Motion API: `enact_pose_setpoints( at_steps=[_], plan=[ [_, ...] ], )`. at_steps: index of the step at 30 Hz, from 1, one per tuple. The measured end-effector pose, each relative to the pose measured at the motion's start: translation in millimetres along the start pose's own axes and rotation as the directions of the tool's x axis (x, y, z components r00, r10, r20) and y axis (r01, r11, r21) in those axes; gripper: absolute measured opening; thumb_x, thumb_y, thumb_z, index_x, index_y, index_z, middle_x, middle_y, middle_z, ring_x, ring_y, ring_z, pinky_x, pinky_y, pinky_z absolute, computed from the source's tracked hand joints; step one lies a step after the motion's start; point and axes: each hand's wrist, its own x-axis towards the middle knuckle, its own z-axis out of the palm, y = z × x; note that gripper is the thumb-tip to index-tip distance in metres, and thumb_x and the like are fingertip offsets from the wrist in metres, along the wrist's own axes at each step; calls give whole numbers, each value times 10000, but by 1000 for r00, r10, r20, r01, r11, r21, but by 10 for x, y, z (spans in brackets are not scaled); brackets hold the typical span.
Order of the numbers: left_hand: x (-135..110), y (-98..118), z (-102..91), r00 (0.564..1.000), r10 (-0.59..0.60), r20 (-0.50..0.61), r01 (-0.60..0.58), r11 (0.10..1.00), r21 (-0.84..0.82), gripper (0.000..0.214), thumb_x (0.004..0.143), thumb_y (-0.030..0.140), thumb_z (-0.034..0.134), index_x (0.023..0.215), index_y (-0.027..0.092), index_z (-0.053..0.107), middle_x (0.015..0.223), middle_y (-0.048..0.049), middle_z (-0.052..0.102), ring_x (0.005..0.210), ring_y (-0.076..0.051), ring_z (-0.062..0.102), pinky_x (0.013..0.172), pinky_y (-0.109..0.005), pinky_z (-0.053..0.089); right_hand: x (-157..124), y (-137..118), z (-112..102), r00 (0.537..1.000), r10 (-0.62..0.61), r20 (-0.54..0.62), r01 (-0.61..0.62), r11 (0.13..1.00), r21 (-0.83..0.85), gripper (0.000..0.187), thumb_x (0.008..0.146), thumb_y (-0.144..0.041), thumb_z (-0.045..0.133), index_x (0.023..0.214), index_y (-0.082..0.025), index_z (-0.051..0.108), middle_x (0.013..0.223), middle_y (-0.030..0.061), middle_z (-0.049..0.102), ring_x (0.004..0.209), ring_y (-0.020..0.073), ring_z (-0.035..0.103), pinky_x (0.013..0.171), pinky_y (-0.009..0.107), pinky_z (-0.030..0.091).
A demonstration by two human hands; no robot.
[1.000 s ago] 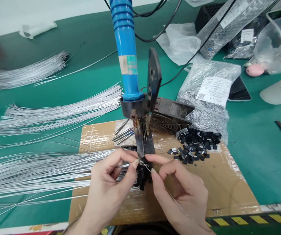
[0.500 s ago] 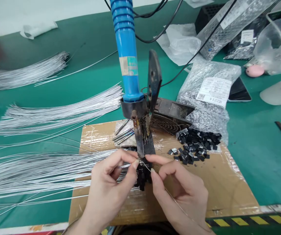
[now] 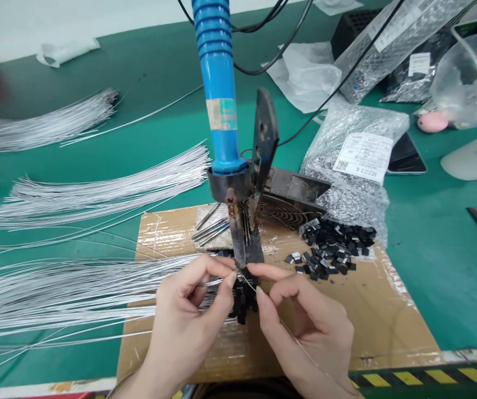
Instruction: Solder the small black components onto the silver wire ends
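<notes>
A blue-handled soldering iron [image 3: 217,94] points down in a dark metal holder, with its tip [image 3: 238,244] just above my fingertips. My left hand [image 3: 196,305] pinches the end of a thin white wire under the tip, and its fingers mostly hide that end. My right hand [image 3: 308,321] holds a thin strand of solder wire [image 3: 300,346] between thumb and index finger. The strand's upper end meets the spot under the tip, and its length trails down over my wrist. Small black parts [image 3: 242,305] with wires lie below my fingers.
White wire bundles [image 3: 97,194] spread across the green mat at left. On the cardboard [image 3: 371,316] lies a pile of small black pieces [image 3: 329,249]. Behind stand a dark fan [image 3: 292,194] and a labelled plastic bag [image 3: 358,149]; a phone [image 3: 406,155] lies beside it.
The soldering iron and its holder have shifted slightly to the right. Both hands keep nearly the same position and grip.
</notes>
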Motion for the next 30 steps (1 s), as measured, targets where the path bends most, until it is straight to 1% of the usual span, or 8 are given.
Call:
enact_pose_setpoints(
  at_steps=[5, 10, 14, 17, 21, 25, 28, 30],
  plan=[
    [22, -33, -38, 1000, 12, 17, -13, 998, 58, 138, 877, 146, 731, 754, 208, 729, 819, 11, 748, 709, -102, 674, 646, -152, 504, -2, 15, -1, 1000, -8, 4, 8, 1000, -1, 186, 914, -138, 675, 764, -218, 601, 1151, 88, 818, 883, 182, 813, 843, 260, 612],
    [67, -45, -79, 991, 57, 121, -69, 992, 101, 145, 891, 136, 722, 761, 200, 722, 748, 19, 701, 674, -105, 666, 624, -151, 505, 2, 32, 4, 1000, -28, -3, 28, 999, -22, 178, 923, -154, 675, 769, -214, 609, 1147, 111, 818, 891, 197, 815, 826, 272, 625],
    [39, -17, -44, 999, 27, 44, -31, 996, 86, 136, 881, 167, 731, 748, 195, 728, 764, 0, 720, 681, -130, 674, 620, -184, 513, 4, 17, 7, 999, -33, -15, 32, 999, -24, 181, 911, -149, 684, 761, -215, 609, 1130, 108, 821, 823, 186, 808, 811, 278, 636],
    [6, -3, -12, 1000, 12, 1, -12, 997, 80, 132, 870, 176, 734, 740, 199, 728, 795, -7, 740, 701, -135, 673, 634, -195, 513, -1, 6, 9, 999, -34, -17, 34, 999, -16, 175, 902, -132, 685, 768, -218, 613, 1125, 87, 821, 828, 174, 803, 838, 270, 632],
    [-4, -10, -10, 1000, 9, -10, -8, 994, 106, 133, 863, 189, 738, 732, 202, 729, 802, -14, 750, 696, -141, 665, 593, -204, 488, -5, 13, 5, 999, -35, -6, 35, 999, -7, 174, 909, -124, 671, 778, -220, 611, 1140, 82, 817, 869, 179, 810, 862, 271, 624],
    [20, -35, -37, 1000, 12, 4, -12, 995, 100, 123, 865, 193, 735, 742, 201, 729, 825, -20, 769, 716, -149, 694, 626, -206, 516, 3, 24, -2, 998, -67, 6, 67, 998, -16, 173, 894, -99, 684, 796, -220, 610, 1123, 72, 817, 929, 187, 812, 861, 262, 615],
    [31, -46, -48, 999, 23, 45, -28, 993, 115, 120, 864, 189, 743, 745, 197, 729, 798, -12, 762, 683, -137, 683, 604, -197, 505, 7, 30, 0, 996, -91, 8, 91, 995, -36, 181, 878, -80, 693, 804, -221, 607, 1110, 52, 821, 922, 175, 812, 854, 246, 614],
    [25, -42, -42, 999, 23, 31, -26, 992, 124, 126, 864, 188, 743, 740, 200, 728, 779, 3, 744, 657, -121, 650, 581, -190, 478, 7, 33, 8, 995, -103, -1, 103, 993, -55, 180, 878, -85, 692, 799, -221, 604, 1097, 55, 826, 901, 177, 814, 841, 247, 622]
  ],
)
